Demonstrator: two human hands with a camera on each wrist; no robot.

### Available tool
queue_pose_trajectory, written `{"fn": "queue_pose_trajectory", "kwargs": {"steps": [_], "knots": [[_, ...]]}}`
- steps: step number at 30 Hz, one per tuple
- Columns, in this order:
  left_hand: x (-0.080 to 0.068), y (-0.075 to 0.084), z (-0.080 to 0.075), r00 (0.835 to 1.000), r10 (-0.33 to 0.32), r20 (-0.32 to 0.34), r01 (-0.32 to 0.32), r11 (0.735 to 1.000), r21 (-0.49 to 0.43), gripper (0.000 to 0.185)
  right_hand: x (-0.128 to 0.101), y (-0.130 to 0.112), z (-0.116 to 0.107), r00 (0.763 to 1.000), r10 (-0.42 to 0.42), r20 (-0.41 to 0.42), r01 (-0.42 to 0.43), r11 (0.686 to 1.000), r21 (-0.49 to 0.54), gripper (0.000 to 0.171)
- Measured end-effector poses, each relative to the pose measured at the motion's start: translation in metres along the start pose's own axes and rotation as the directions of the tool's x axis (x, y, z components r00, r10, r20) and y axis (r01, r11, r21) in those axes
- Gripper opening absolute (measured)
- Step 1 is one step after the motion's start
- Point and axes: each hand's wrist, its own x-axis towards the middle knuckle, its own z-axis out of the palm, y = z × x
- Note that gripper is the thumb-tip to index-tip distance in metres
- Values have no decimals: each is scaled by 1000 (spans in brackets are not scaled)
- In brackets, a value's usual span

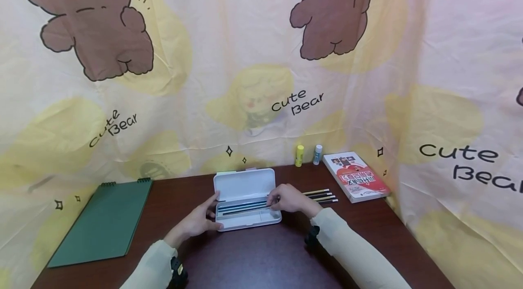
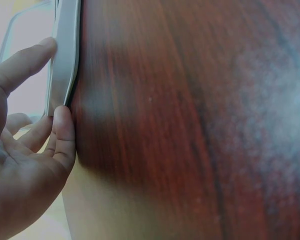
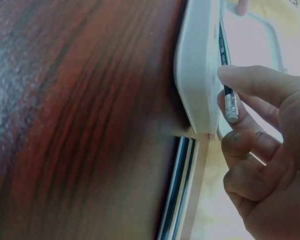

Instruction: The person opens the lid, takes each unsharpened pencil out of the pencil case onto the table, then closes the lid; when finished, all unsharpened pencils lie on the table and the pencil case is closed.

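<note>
An open white pencil case [image 1: 244,185] lies on the dark wooden table, its lid tilted up at the back. My left hand [image 1: 197,222] grips the left end of the case, with thumb and fingers around the corner in the left wrist view. Between thumb and index finger my right hand [image 1: 289,199] pinches a dark pencil [image 3: 231,106] near its white eraser end, over the right end of the case. Several pencils [image 1: 239,209] lie lengthwise in the back compartment. Beside the case, under my right wrist, more pencils [image 1: 324,196] rest on the table, partly hidden.
A green spiral-bound pad [image 1: 102,223] lies at the left of the table. Along the back stand a yellow tube [image 1: 299,156] and a white-and-blue glue stick [image 1: 317,154]. A red-and-white book [image 1: 355,176] lies at the back right, near the bear-print cloth [image 1: 359,112].
</note>
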Motion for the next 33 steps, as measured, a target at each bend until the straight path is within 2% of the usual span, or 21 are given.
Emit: {"fn": "queue_pose_trajectory", "kwargs": {"steps": [8,18,33], "knots": [[1,-1,1,1000,1,-10,0,1000,14,108,-7,11,-11,999,-10,-34,11,1000,19,8],[-1,2,1,1000,-4,-11,4,1000,14,107,-24,27,-31,997,50,-59,-46,997,60,8],[-1,0,1,1000,-10,-11,11,1000,25,105,-61,70,-59,987,131,-98,-123,989,76,8]]}}
